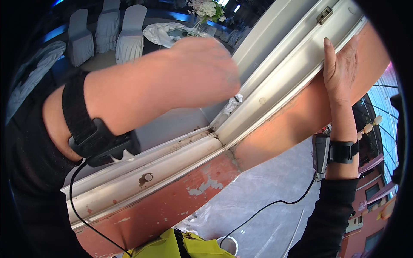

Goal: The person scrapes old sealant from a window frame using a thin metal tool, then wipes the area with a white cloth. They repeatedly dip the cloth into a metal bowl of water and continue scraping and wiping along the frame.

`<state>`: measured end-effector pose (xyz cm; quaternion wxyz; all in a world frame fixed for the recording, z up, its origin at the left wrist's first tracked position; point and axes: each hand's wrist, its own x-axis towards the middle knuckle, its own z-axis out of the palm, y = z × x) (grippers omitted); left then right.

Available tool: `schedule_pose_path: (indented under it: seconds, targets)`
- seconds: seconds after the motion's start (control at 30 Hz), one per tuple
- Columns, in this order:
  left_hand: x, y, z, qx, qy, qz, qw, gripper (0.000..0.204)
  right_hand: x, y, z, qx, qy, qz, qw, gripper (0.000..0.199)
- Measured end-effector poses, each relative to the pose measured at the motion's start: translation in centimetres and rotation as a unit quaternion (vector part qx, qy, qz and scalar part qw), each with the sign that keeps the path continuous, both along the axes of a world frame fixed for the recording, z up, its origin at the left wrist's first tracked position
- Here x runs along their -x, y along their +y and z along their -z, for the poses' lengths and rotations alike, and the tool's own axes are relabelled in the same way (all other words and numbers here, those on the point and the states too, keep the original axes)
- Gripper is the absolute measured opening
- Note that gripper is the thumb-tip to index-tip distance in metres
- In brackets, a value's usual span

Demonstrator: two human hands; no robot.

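Observation:
My left hand (206,71) is closed and slightly blurred, held in front of the window frame's inner side. A crumpled white cloth (233,104) pokes out beneath its knuckles, against the frame near the corner; the fingers themselves are mostly hidden. The white window frame (275,92) has an upright side and a dirty lower track (129,189) that meet at that corner. My right hand (342,71) lies open on the reddish wall beside the upright, thumb stretched out and fingers reaching the frame's outer edge.
Through the opening are white-covered chairs (131,32), a draped table (159,34) and flowers (206,9). The reddish sill (172,202) has peeling paint. Below stands a white bucket (230,245) beside my yellow garment (172,246). Black cables (275,201) hang from both wrist devices.

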<state>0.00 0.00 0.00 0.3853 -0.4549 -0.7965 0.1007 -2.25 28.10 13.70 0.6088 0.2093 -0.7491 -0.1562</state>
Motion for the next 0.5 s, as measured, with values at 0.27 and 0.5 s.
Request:
schedule_pose_path:
  seconds: [0.27,0.5]
  targets:
    - [1.6,6.4,-0.7,0.225,-0.059,0.008,0.973,0.009,0.3,-0.3,0.1,-0.034,0.053,-0.008,0.998,0.073]
    - [1.7,5.8,1.2,0.256,-0.132,-0.072,0.955,0.015,0.0,-0.1,0.4,-0.043,0.062,0.002,0.997,0.066]
